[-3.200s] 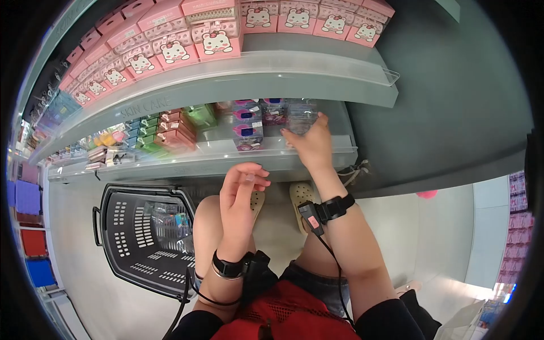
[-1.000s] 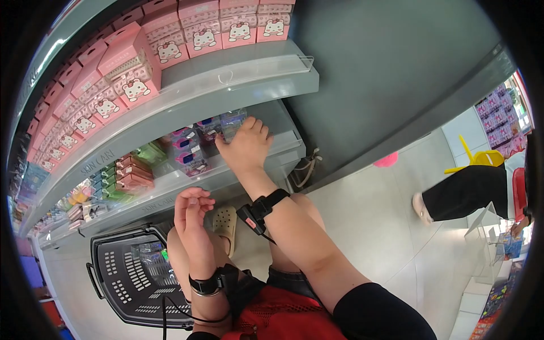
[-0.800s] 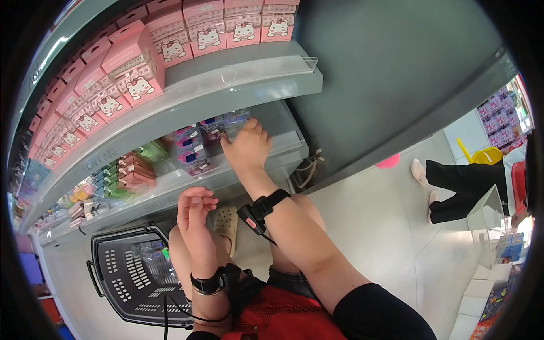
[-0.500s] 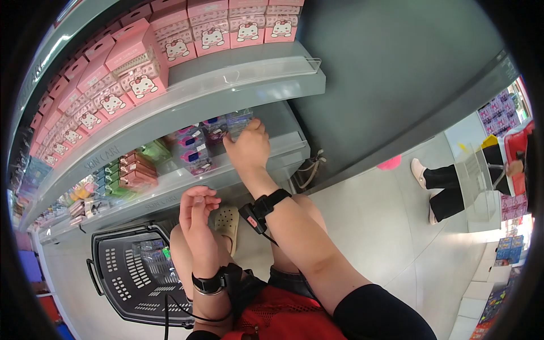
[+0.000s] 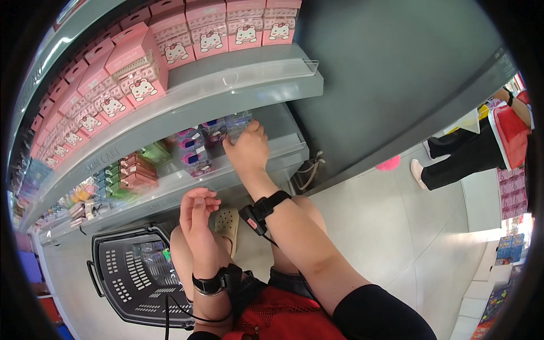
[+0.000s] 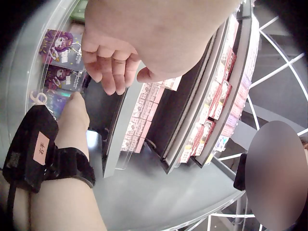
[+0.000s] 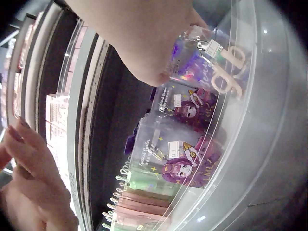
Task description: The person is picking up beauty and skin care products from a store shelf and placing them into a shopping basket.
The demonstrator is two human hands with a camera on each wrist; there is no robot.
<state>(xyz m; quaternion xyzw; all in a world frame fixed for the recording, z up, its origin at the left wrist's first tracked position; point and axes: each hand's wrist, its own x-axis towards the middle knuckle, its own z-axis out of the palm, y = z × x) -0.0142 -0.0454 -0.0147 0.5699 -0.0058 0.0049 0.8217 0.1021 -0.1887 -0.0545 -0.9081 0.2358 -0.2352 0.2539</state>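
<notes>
On the lower shelf, my right hand [image 5: 249, 148] grips the front of a clear package [image 5: 238, 120]. Beside it stand purple-printed packages [image 5: 195, 156]. The right wrist view shows that hand [image 7: 139, 38] at the iridescent clear package [image 7: 192, 62] with a pink-handled curler inside; its fingertips are mostly hidden. Purple packages [image 7: 180, 159] stand in a row next to it. My left hand [image 5: 199, 224] hangs in front of the shelf edge, fingers loosely curled and holding nothing, also seen in the left wrist view as a bare hand [image 6: 115, 57].
A black basket [image 5: 122, 300] with clear packages inside stands on the floor at the left. Pink bear boxes [image 5: 209, 42] fill the upper shelf. Green and red boxes [image 5: 139, 175] stand farther left on the lower shelf. Another person [image 5: 464, 158] is at the right.
The head view has swung, so shelf and basket appear farther left than at first. My right hand stays at the clear package, its fingers drawn in more. The other person has moved at the right.
</notes>
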